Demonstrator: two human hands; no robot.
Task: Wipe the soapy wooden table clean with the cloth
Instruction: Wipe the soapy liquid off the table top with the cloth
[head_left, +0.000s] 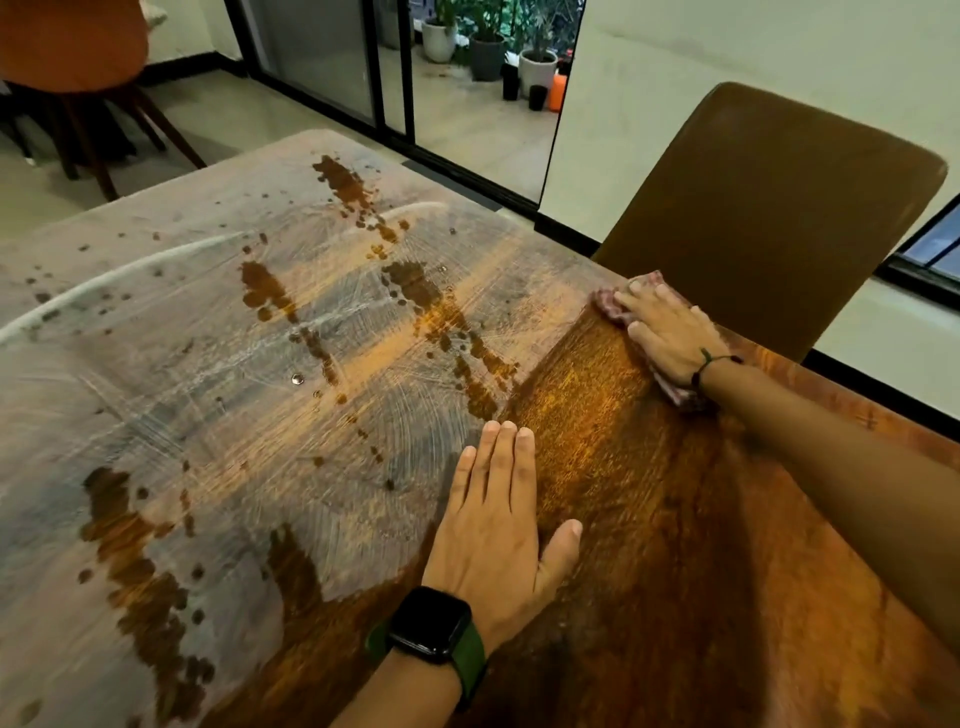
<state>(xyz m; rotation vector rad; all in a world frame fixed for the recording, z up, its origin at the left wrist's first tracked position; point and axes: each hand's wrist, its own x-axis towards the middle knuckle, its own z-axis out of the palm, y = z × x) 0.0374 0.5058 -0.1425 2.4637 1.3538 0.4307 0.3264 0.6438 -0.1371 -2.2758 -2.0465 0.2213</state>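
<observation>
The wooden table (649, 519) fills most of the view. Its left and middle part is covered with a whitish soap film (182, 374) with swirl marks and bare brown patches; the right strip is bare, wet, dark wood. My right hand (670, 332) presses flat on a pinkish checked cloth (608, 304) at the table's far right edge, and the cloth shows under the fingers and the wrist. My left hand (498, 525) lies flat on the table, fingers together, at the border between soap film and bare wood; it holds nothing. A black watch sits on that wrist.
A brown chair (769, 208) stands pushed against the table's right edge, just behind the cloth. An orange chair (72, 47) stands at the far left. Beyond the table a sliding glass door (322, 57) leads to potted plants (488, 47).
</observation>
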